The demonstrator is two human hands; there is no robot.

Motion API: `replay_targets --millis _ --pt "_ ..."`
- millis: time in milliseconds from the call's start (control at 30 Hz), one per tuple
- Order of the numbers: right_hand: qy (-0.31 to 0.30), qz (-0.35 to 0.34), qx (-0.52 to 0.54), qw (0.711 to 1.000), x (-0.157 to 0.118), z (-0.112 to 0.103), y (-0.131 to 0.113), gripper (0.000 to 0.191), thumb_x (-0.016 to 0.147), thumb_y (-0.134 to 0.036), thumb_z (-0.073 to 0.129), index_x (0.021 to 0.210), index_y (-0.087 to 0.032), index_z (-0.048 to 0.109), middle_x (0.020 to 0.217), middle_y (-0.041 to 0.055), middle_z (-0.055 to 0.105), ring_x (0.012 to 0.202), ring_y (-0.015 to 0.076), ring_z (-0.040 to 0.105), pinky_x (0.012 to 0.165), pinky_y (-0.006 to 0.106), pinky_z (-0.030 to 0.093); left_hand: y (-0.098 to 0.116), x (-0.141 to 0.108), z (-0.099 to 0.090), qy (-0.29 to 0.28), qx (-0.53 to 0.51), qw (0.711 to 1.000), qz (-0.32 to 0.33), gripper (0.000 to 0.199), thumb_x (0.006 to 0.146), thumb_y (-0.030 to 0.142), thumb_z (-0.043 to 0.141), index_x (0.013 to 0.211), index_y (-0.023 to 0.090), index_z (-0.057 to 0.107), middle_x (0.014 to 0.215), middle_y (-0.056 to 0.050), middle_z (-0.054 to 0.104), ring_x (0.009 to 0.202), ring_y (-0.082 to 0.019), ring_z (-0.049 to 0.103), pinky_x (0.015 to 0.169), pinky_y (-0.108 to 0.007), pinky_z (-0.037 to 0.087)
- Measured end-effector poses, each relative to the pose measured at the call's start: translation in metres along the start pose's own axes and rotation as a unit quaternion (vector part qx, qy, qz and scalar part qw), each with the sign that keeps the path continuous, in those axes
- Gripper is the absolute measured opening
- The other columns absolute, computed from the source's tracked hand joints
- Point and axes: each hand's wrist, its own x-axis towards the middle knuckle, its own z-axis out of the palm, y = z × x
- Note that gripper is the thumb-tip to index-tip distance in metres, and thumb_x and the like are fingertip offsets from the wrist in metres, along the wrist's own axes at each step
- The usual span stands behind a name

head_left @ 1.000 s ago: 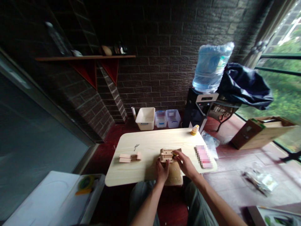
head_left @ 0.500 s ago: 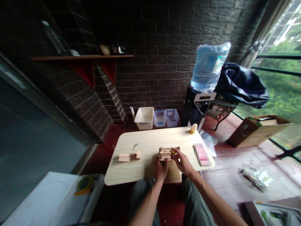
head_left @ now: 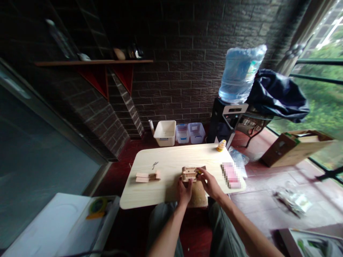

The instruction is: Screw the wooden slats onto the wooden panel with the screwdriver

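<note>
Left hand (head_left: 184,193) holds wooden piece (head_left: 189,172), lower middle of frame. Right hand (head_left: 210,183) pinches yellow-black thing (head_left: 198,174) (maybe tool, too small to tell). Little moved since second ago; same work goes on.

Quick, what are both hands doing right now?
Left hand: closed, holding the pale brown, blocky wooden assembly.
Right hand: closed on a small yellow-and-black object against the assembly; too small to tell what it is.

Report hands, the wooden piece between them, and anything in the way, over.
Left hand holding wooden piece at its near side. Right hand at its right end, gripping small yellow-black item. Second wooden piece apart, leftward, not in the way.
</note>
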Motion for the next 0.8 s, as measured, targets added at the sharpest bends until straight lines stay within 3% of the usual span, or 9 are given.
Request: replay_targets --millis 233,533,700,800 --pt "-0.022 -0.047 -0.014 0.999 0.001 -0.004 -0.005 0.047 0.106 -0.026 0.046 0.152 -0.028 0.053 0.140 0.0123 0.070 0.119 0.0244 0.073 0.101 0.041 0.060 0.000 0.001 0.000 -0.003 0.001 1.000 0.005 0.058 0.089 0.059 0.065 0.124 0.014 0.068 0.115 -0.021 0.077 0.108 -0.034 0.074 0.093 -0.044 0.056" --pt "-0.021 -0.016 0.021 0.999 0.003 -0.006 -0.004 0.036 0.106 -0.033 0.051 0.140 -0.026 0.063 0.130 0.0132 0.073 0.109 0.0244 0.075 0.094 0.040 0.063 -0.010 0.002 0.006 0.003 0.012 1.000 -0.007 0.066 0.086 0.067 0.064 0.124 0.013 0.067 0.115 -0.023 0.076 0.110 -0.037 0.073 0.095 -0.046 0.056" --pt "-0.003 0.012 0.028 1.000 0.003 -0.002 -0.005 0.033 0.103 -0.042 0.058 0.130 -0.025 0.067 0.121 0.0124 0.072 0.085 0.0201 0.075 0.078 0.035 0.064 -0.008 0.002 0.006 0.004 0.019 1.000 0.000 0.065 0.087 0.066 0.064 0.124 0.013 0.067 0.119 -0.023 0.075 0.113 -0.036 0.072 0.097 -0.045 0.055" --pt "0.002 0.020 0.026 0.999 0.003 0.000 -0.009 0.033 0.103 -0.044 0.059 0.128 -0.024 0.067 0.118 0.0121 0.071 0.081 0.0189 0.074 0.073 0.033 0.064 -0.011 0.002 0.007 -0.001 0.021 1.000 0.003 0.066 0.087 0.066 0.064 0.125 0.013 0.066 0.121 -0.023 0.074 0.115 -0.037 0.071 0.098 -0.045 0.055"
